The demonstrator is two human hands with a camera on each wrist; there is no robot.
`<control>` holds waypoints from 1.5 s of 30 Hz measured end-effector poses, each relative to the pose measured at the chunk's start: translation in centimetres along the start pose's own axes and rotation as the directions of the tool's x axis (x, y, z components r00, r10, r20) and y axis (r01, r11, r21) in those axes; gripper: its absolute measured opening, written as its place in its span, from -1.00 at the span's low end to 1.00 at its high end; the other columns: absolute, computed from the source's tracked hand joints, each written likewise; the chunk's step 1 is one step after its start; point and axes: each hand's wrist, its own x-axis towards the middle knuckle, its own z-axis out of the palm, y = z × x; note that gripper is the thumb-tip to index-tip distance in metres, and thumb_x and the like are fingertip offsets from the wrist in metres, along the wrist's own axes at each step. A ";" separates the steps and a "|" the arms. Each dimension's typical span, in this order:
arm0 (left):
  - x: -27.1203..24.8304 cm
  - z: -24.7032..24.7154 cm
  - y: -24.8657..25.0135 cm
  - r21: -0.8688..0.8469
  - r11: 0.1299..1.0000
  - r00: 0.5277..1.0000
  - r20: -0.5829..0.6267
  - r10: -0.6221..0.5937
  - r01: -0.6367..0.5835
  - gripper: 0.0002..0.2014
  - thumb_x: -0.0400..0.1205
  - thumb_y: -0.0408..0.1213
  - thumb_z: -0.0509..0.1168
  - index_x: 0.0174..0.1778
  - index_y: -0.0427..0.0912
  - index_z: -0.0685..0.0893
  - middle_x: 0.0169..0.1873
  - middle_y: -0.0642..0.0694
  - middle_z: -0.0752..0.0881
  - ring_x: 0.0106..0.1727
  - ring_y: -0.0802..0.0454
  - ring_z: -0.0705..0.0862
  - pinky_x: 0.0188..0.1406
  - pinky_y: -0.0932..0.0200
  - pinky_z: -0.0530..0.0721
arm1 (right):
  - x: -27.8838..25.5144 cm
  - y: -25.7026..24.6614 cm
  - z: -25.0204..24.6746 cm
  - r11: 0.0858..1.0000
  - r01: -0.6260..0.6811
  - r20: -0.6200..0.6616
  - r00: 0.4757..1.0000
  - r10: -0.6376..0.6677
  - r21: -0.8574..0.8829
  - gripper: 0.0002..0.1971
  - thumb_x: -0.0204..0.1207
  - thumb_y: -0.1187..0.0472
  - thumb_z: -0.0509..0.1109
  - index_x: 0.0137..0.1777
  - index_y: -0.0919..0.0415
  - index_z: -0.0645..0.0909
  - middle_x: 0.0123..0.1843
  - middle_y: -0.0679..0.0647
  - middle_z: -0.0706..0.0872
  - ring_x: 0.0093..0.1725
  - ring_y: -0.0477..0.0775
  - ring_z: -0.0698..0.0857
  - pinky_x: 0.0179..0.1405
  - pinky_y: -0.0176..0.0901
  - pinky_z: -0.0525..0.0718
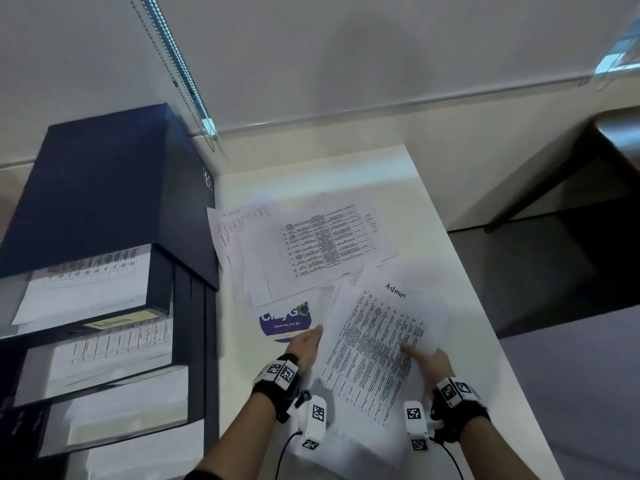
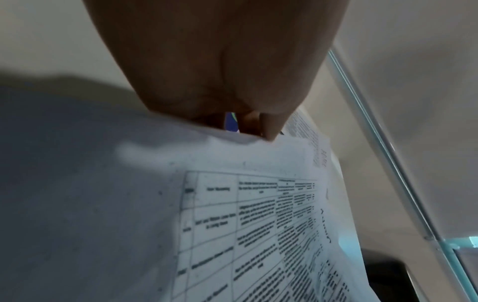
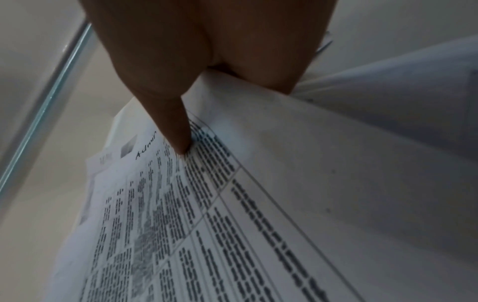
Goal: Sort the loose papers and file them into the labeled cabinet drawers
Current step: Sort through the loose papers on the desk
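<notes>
A printed sheet (image 1: 377, 344) with "Admin" handwritten at its top is raised a little over the white table (image 1: 471, 317), between my hands. My right hand (image 1: 427, 358) pinches its right edge, thumb (image 3: 182, 143) on the print and fingers underneath. My left hand (image 1: 310, 339) reaches to the sheet's left edge with straight fingers (image 2: 269, 130) touching it. A loose pile of papers (image 1: 311, 244), two marked "Admin", lies farther back. To the left stands the dark blue cabinet (image 1: 104, 188) with several drawers (image 1: 86, 289) pulled out, papers lying in them.
A purple round sticker (image 1: 285, 323) on the table shows beside my left hand. The table's right edge drops to a dark floor. A dark desk (image 1: 609, 157) stands at the far right. Window blinds with a bead chain (image 1: 173, 74) hang behind the cabinet.
</notes>
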 end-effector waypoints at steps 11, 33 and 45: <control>-1.9 -3.8 -0.7 0.177 0.977 0.955 -0.250 0.158 -0.116 -0.65 0.72 -0.03 0.20 -0.10 -0.26 0.68 -0.29 -0.09 0.67 -0.21 -0.06 0.60 -0.10 0.06 0.60 | -0.8 -1.3 1.0 0.988 0.037 -0.044 0.998 -0.044 -0.147 -0.59 0.36 0.11 0.65 0.06 0.39 0.67 0.03 0.38 0.76 -0.01 0.37 0.74 0.10 0.34 0.72; -7.6 -7.5 6.4 0.132 0.947 0.852 -0.412 0.322 -0.293 -0.43 0.66 0.08 0.29 0.35 -0.38 0.60 0.25 -0.35 0.69 0.28 -0.34 0.63 0.22 -0.08 0.62 | -2.8 -0.2 -0.9 0.883 0.074 -0.168 0.971 -0.169 -0.463 -0.57 0.40 -0.05 0.52 0.10 0.28 0.67 -0.11 0.20 0.79 -0.15 0.24 0.77 -0.07 0.13 0.80; -16.9 -16.2 11.2 0.052 0.742 0.683 -0.352 0.640 -0.669 -0.80 0.74 -0.18 0.23 0.18 -0.14 0.68 -0.07 0.17 0.81 -0.15 0.52 0.69 -0.14 0.57 0.62 | -13.1 -14.7 6.6 0.729 0.680 0.297 0.683 -0.667 0.076 -0.05 0.16 -0.13 0.72 0.54 -0.06 0.33 0.44 -0.09 0.58 0.38 -0.06 0.59 0.35 -0.05 0.55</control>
